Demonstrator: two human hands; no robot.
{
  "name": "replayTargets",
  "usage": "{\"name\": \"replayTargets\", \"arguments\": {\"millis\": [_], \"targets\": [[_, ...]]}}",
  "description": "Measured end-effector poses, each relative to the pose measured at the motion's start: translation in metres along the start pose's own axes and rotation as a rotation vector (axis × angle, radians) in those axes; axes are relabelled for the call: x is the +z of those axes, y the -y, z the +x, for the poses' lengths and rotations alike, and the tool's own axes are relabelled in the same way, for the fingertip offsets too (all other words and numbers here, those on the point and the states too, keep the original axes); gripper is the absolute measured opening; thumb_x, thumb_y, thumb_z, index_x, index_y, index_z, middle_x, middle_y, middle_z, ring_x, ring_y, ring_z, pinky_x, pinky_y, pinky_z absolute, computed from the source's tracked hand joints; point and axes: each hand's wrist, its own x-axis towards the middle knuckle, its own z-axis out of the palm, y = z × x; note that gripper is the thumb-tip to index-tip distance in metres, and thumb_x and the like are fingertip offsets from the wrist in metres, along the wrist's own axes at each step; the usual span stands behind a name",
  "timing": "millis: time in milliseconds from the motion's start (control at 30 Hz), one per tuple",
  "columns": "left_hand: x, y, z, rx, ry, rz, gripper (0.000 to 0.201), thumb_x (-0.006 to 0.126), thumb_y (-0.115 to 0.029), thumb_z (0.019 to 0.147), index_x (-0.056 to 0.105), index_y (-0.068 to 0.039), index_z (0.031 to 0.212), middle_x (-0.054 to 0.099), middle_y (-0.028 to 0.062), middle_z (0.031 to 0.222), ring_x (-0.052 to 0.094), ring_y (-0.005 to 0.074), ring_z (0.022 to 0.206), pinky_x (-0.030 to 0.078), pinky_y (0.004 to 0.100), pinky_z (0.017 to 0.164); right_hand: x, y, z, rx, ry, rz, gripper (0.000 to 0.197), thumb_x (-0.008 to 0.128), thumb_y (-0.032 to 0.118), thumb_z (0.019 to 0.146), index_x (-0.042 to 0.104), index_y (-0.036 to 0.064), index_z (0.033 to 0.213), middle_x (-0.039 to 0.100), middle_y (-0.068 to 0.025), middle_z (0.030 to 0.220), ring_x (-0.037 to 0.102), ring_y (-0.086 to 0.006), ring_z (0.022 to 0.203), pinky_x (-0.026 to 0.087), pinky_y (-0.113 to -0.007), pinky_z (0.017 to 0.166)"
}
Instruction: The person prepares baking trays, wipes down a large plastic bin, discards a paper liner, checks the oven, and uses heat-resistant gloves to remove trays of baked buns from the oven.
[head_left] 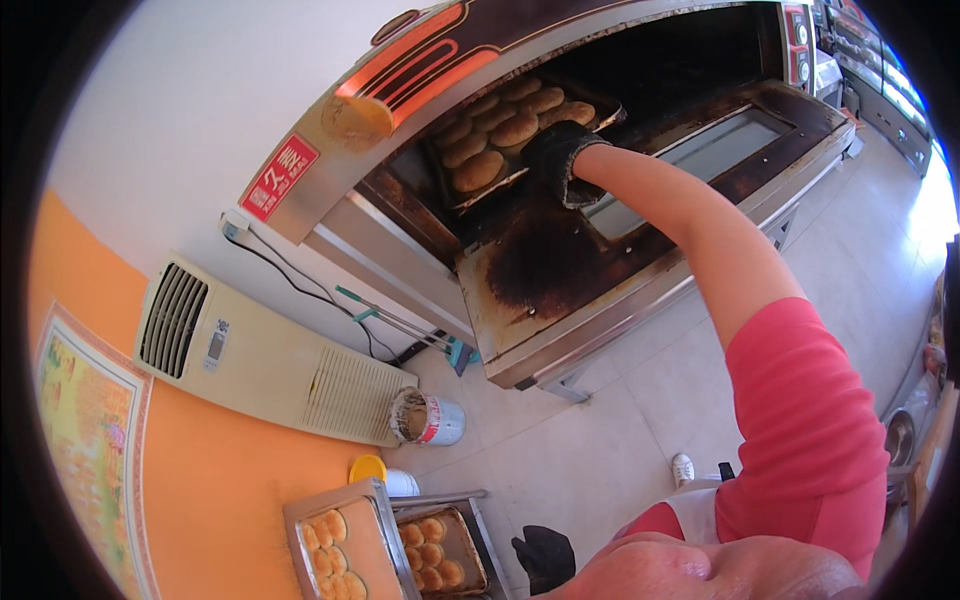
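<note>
A dark baking tray [489,196] with several golden-brown buns [478,171] sits at the left of the open oven chamber. My bare right forearm reaches across the lowered oven door [540,262]. In a black oven mitt, my right hand [562,160] is closed at the tray's front edge; the mitt hides the fingers and part of the rim. My left hand [545,558], also in a black mitt, hangs low near the bottom of the view, apart from the oven. Its thumb part stands away from the rest, and nothing shows in it.
Two trays with baked buns, one light [366,520] and one dark [474,545], rest on a metal rack at lower left. A floor air conditioner [265,350], a bucket [440,420] and a teal-handled broom [400,325] stand by the orange wall. The door's edge [640,320] juts over the tiled floor.
</note>
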Motion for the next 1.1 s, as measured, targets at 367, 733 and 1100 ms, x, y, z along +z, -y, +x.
{"name": "replayTargets", "arguments": {"millis": [367, 733, 1100], "targets": [[-0.012, 0.041, 0.054, 0.031, -0.265, 0.206, 0.016, 0.049, -0.007, 0.075, 0.054, 0.000, 0.088, 0.055, 0.0078, 0.077, 0.053, 0.0191, 0.073, 0.040, 0.0411, 0.079, -0.089, 0.011, -0.195, -0.225, -0.089, 0.085, 0.028, 0.062, 0.029, 0.057, 0.060, 0.0077, 0.075, 0.056, -0.0121, 0.071, 0.054, -0.0279, 0.068, 0.042, -0.034, 0.065], [-0.060, 0.027, 0.131, 0.332, -0.716, -0.208, 0.020, 0.049, -0.009, 0.076, 0.051, -0.003, 0.095, 0.054, 0.0093, 0.088, 0.053, 0.0187, 0.077, 0.042, 0.0325, 0.069, -0.138, -0.052, -0.348, 0.157, -0.294, -0.324, 0.025, 0.061, 0.008, 0.050, 0.058, 0.0057, 0.075, 0.055, -0.0120, 0.073, 0.051, -0.0285, 0.073, 0.042, -0.034, 0.066], [-0.213, -0.002, 0.177, 0.984, -1.112, -0.463, 0.022, 0.048, -0.010, 0.076, 0.049, -0.003, 0.097, 0.053, 0.0068, 0.087, 0.052, 0.0172, 0.076, 0.043, 0.0320, 0.065, -0.002, 0.119, -0.462, 0.943, -0.329, 1.486, 0.051, 0.061, 0.014, 0.070, 0.039, -0.0009, 0.113, 0.041, -0.0105, 0.116, 0.038, -0.0169, 0.106, 0.030, -0.029, 0.091]]}}
